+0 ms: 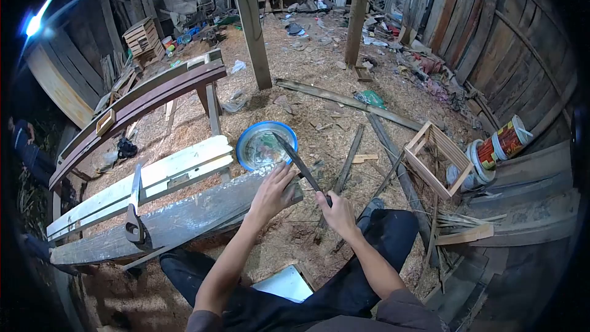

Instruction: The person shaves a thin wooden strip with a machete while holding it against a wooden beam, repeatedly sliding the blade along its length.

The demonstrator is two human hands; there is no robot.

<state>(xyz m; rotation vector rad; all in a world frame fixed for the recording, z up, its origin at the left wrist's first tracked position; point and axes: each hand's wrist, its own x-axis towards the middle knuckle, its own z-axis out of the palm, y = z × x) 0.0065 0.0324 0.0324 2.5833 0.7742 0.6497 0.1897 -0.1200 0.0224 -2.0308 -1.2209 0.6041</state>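
Note:
My right hand (338, 214) is closed around the handle of a long dark-bladed machete (303, 169). Its blade slants up and left, past the plank's end and over a blue-rimmed basin (241, 157). My left hand (272, 190) rests with fingers stretched out at the right end of a worn grey plank (196, 209), close beside the blade. Whether anything lies under that palm is hidden. A handsaw (134, 206) leans across the same plank farther left, handle toward me.
White boards (147, 181) run behind the plank. A slatted wooden crate (424, 169) and stacked paint buckets (501, 144) stand on the right. Wooden posts (251, 31) rise ahead. Loose timber (350, 160) lies on the shavings-covered floor. A white panel (284, 284) sits between my legs.

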